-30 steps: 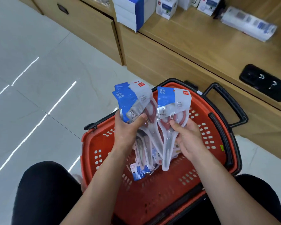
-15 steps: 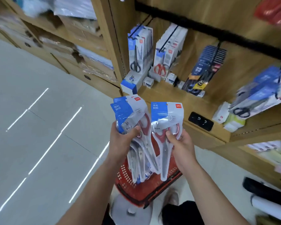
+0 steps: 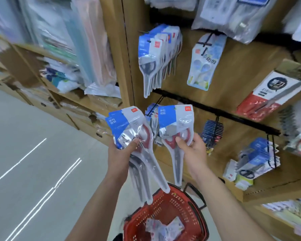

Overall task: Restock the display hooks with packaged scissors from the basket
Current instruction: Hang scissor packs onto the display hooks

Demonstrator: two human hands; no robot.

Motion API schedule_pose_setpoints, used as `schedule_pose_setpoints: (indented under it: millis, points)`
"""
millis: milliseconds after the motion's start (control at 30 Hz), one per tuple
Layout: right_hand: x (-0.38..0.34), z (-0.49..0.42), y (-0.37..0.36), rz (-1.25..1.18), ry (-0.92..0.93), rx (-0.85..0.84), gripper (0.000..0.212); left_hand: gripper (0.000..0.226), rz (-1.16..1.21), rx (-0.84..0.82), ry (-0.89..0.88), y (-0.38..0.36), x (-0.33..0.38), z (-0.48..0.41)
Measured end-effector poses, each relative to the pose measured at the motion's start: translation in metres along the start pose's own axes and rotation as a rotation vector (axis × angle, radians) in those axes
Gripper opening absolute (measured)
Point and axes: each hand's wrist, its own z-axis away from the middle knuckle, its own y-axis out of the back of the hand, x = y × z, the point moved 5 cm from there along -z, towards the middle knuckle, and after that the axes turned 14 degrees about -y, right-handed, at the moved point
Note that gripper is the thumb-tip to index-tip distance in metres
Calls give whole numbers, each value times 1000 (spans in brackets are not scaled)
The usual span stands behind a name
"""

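The shelves (image 3: 59,58) on the far left are smeared by blur. The left hand (image 3: 121,154) grips a fanned bundle of packaged scissors (image 3: 129,126) with red handles under clear film and blue-and-white cards whose print is unreadable. The right hand (image 3: 194,151) pinches a single pack (image 3: 175,119), held up below the black hook rail (image 3: 233,117). The red basket (image 3: 182,206) below is cut off, with loose packs (image 3: 163,226) inside.

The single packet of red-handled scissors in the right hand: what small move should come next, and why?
Probably raise the clear, blue-topped packet toward the similar hanging packets above: the right hand pinches it alone, while the left hand grips a spare bunch.
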Motion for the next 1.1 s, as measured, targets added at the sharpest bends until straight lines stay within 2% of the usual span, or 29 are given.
schedule_pose_setpoints:
  millis: [133,400,567,667,1100]
  points:
    - [-42,-23,-69,-20,42,44,20,35,14,-64,-10,20,24,-67]
    - [-122,-68,-164,-49,128,124,17,38,12,-197,-16,51,61,-166]
    - [-150,-93,-177,-129,135,194,26,32,56,-259,-26,51,74,-192]
    - [-158,-104,-179,-144,118,204,29,36,51,-295,-8,46,75,-199]
    - [-152,-134,-181,-132,66,242,26,46,45,-287,20,36,72,-208]
